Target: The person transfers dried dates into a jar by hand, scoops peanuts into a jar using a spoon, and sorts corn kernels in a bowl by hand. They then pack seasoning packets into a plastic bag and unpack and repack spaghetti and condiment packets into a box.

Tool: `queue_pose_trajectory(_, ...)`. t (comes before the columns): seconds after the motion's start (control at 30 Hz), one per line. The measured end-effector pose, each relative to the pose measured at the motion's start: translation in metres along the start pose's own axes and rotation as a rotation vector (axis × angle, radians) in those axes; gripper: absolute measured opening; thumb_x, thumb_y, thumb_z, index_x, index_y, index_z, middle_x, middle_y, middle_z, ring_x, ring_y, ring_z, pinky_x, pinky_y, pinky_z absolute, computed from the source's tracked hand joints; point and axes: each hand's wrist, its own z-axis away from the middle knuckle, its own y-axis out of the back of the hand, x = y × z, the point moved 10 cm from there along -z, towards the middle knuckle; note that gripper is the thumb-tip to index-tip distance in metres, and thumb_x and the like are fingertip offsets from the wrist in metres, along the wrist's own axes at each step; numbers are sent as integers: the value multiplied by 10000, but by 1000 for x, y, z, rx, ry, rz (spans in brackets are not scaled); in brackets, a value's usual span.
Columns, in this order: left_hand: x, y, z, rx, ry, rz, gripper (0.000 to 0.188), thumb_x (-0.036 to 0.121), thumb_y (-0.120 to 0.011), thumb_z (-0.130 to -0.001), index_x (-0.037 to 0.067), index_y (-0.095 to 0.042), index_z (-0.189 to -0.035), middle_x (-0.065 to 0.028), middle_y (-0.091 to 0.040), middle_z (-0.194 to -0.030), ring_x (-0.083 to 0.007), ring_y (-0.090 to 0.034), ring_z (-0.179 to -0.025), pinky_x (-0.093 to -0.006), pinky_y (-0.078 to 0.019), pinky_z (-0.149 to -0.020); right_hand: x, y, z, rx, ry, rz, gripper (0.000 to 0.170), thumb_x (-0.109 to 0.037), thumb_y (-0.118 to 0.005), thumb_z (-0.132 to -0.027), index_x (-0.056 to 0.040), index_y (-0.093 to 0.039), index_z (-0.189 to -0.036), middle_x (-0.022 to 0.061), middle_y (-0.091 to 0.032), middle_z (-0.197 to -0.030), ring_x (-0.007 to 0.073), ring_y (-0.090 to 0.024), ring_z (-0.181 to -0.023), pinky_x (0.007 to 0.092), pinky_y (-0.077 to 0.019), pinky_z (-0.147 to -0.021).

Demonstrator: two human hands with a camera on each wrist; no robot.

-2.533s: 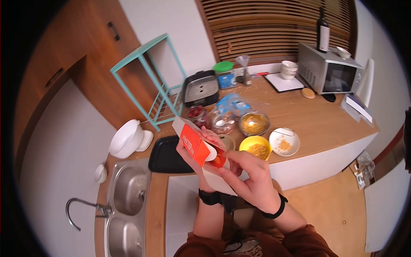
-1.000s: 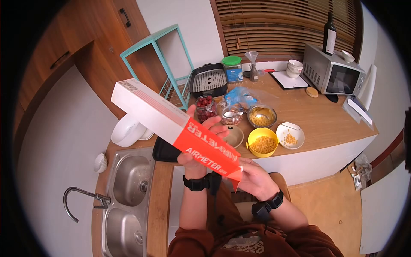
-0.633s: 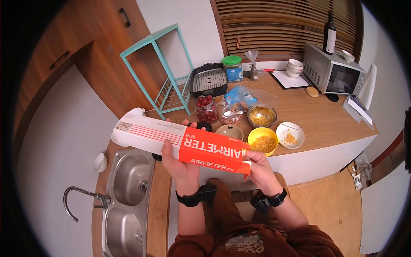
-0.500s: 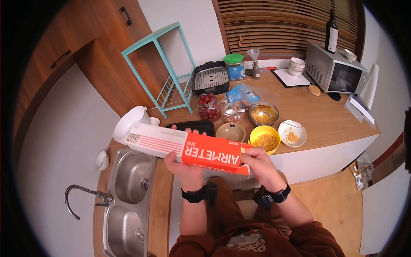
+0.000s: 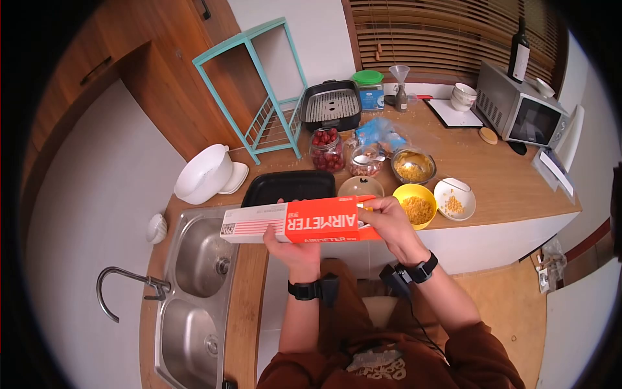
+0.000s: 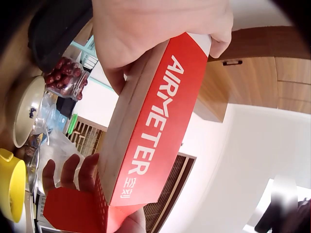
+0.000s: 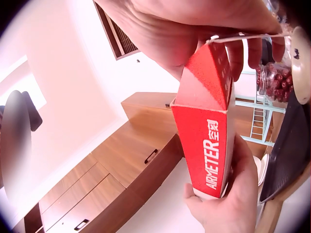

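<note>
In the head view, a long red and white cardboard box [image 5: 321, 219] lettered AIRMETER is held nearly level above the counter's front edge. My left hand [image 5: 293, 254] grips its middle from below, thumb on the near side. The fingers of my right hand [image 5: 391, 227] pinch the box's right end, where red flaps stand out. From the left wrist, a red flap [image 6: 73, 208] hangs open at that end beside the right fingers. From the right wrist, the right hand [image 7: 194, 24] is curled over the flap end. The inside of the box is hidden.
A black tray [image 5: 288, 187], a beige bowl [image 5: 361, 187] and a yellow bowl [image 5: 414, 206] with yellow bits stand just behind the box. A jar of red fruit [image 5: 327, 150] and a teal rack [image 5: 253, 97] are farther back. The double sink [image 5: 194, 259] lies left.
The box's open end first faced me with right fingers at it. The box then swung lengthwise across my view and levelled, its left end coming down. Both hands stay on it.
</note>
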Motion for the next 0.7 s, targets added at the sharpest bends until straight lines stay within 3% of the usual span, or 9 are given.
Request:
queue_pose_trajectory(0.13, 16, 25, 4, 141, -115, 59, 618, 450, -514, -863, 39, -511, -1325, -166, -610, -1240, -328, -576, -1215, -527, -436, -1085, -6, -11, -8, -32, 72, 87, 143, -55, -745, -890, 49, -772, -984, 60, -637, -1112, 110, -634, -909, 245, -504, -780)
queue_pose_trajectory(0.37, 27, 45, 1, 93, -135, 110, 629, 470, -548, -839, 31, -522, -1289, -169, -608, -1216, -325, -576, -1198, -520, -442, -1072, -22, -4, -2, 17, 131, 320, 174, -103, -763, -887, 38, -772, -990, 83, -616, -1123, 103, -612, -903, 263, -506, -763)
queue_pose_trajectory(0.43, 35, 43, 2, 83, -163, 108, 638, 477, -543, -841, 28, -514, -1293, -170, -600, -1220, -324, -572, -1197, -518, -442, -1069, -35, 1, 0, 49, 222, 348, 183, -111, -747, -910, 45, -764, -1005, 87, -674, -1068, 87, -636, -864, 251, -518, -731)
queue_pose_trajectory(0.47, 36, 44, 2, 85, -162, 105, 638, 477, -543, -841, 28, -514, -1293, -170, -600, -1220, -324, -572, -1197, -518, -442, -1069, -39, 2, 2, 50, 219, 347, 183, -111, -747, -910, 45, -764, -1005, 87, -674, -1068, 87, -636, -864, 251, -518, -731)
queue_pose_trajectory(0.53, 43, 49, 4, 130, -211, 101, 641, 486, -534, -843, 33, -509, -1295, -170, -594, -1228, -326, -568, -1202, -518, -440, -1070, -37, 2, 4, 40, 41, 159, 154, -98, -712, -945, 37, -749, -1008, 43, -719, -938, 61, -646, -794, 215, -503, -689)
queue_pose_trajectory(0.7, 50, 45, 4, 104, -231, 116, 644, 489, -521, -841, 35, -508, -1299, -172, -595, -1221, -328, -570, -1197, -520, -443, -1066, -45, 3, 3, 43, 112, 243, 164, -132, -701, -964, 29, -722, -986, 33, -735, -869, 43, -646, -749, 212, -504, -668)
